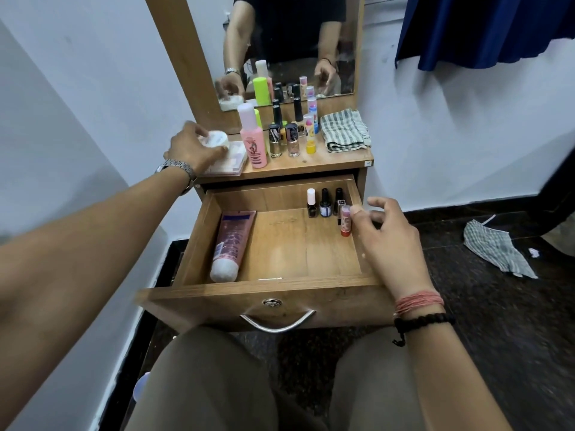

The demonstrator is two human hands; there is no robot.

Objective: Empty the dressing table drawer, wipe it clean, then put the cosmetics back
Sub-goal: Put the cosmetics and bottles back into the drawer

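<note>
The wooden drawer (264,289) is pulled open. In it lie a pink tube (231,241) at the left, three small nail polish bottles (325,203) at the back right, and an upright red lip balm stick (345,223) by the right wall. My right hand (389,241) hovers over the right wall, fingers loosely curled, thumb beside the stick's cap. My left hand (189,147) grips a white round jar (217,139) on the tabletop, above a flat palette (233,160).
The tabletop holds a pink bottle (255,144), several small bottles and sticks (292,138), and a folded striped cloth (345,130). A mirror (292,42) stands behind. Another striped cloth (494,247) lies on the dark floor at right. A blue curtain (485,29) hangs above.
</note>
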